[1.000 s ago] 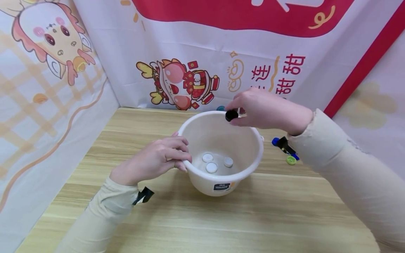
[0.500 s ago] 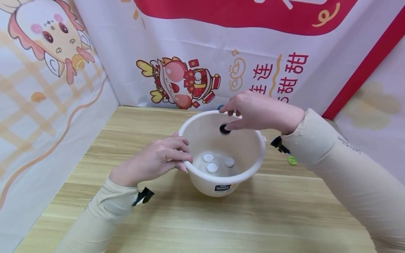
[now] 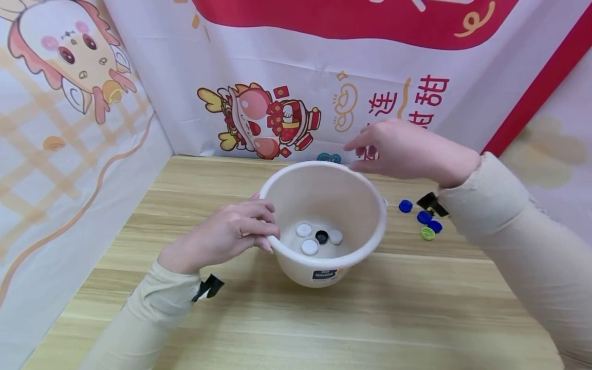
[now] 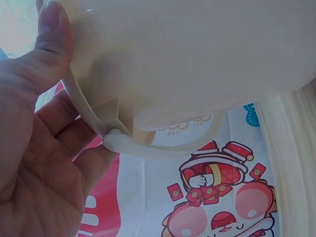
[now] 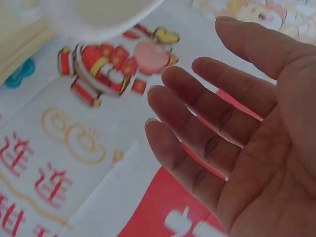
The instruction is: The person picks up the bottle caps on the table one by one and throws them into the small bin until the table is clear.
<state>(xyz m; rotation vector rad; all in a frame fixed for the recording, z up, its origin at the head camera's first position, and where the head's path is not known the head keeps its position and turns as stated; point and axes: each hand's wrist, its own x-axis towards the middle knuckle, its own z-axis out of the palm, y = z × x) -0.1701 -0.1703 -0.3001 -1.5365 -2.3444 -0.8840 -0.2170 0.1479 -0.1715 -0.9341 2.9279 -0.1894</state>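
Note:
A cream plastic bucket (image 3: 324,200) stands on the wooden table. My left hand (image 3: 228,231) grips its left rim, thumb on the outside wall and fingers over the edge, as the left wrist view also shows near the bucket's handle (image 4: 163,148). On the bucket floor lie a black bottle cap (image 3: 321,237) and three white caps (image 3: 309,247). Beyond the far right rim hovers my right hand (image 3: 407,151), holding nothing, its fingers loosely extended and spread in the right wrist view.
To the right of the bucket, several blue caps (image 3: 405,206) and a light green cap (image 3: 427,234) lie on the table (image 3: 370,318). A teal heart-shaped thing (image 3: 329,158) sits behind the bucket, against the printed cloth backdrop (image 3: 259,56).
My right hand let go of the black cap over the bucket, and the cap now rests among the white ones. The hand then moved back to the right. My left hand stayed on the rim.

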